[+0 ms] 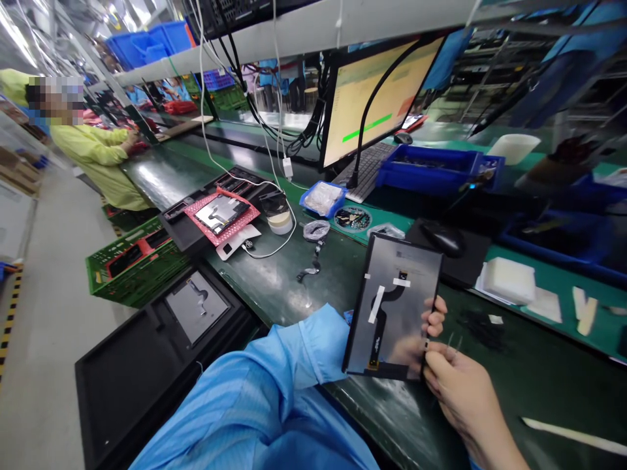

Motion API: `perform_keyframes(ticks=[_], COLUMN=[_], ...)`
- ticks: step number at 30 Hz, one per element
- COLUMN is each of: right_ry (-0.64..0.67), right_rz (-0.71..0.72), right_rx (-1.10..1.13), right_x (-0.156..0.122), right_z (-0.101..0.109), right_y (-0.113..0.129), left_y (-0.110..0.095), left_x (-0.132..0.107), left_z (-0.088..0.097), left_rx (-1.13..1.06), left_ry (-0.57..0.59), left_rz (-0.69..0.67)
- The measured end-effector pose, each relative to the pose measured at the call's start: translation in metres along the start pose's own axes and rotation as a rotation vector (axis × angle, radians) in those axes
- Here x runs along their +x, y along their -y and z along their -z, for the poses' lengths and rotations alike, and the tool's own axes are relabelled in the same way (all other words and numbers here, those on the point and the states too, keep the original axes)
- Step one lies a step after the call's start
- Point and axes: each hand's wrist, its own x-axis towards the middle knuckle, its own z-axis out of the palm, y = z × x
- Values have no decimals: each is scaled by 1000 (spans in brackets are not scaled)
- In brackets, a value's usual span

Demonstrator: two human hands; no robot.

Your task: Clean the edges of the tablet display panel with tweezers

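Note:
A tablet-sized display panel (pixel 416 287) is held up, tilted, its grey back facing me. A dark flex cable (pixel 383 320) with white tape strips runs down that back. Behind the panel my left hand (pixel 434 318) grips it, with only the fingertips showing around the right edge. The blue sleeve covers that arm up to the panel. My right hand (pixel 463 385) is closed in a pinch at the panel's lower right edge. Thin prongs that look like tweezers (pixel 456 342) stick out from its fingers. A small white piece shows on the panel's edge by the fingertips.
Left of me, a black foam tray (pixel 147 365) holds another panel (pixel 198 307). A panel on pink bubble wrap (pixel 220 215) lies farther back. A loose flex cable (pixel 311 269), blue bin (pixel 431 170), monitor (pixel 377 98), mouse (pixel 443 238) and white pads (pixel 507 281) surround the work area.

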Motion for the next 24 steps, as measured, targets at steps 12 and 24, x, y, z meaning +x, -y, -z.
perform_keyframes(ticks=[12, 24], right_ry=[278, 339], right_rz=[85, 78], right_rx=[-37, 49], right_x=[-7, -2], right_z=[9, 17], right_y=[19, 13], left_y=[-28, -21], left_x=[-1, -5], left_z=[-8, -1], left_rx=[-48, -99], left_ry=[-45, 71], left_rz=[-14, -139])
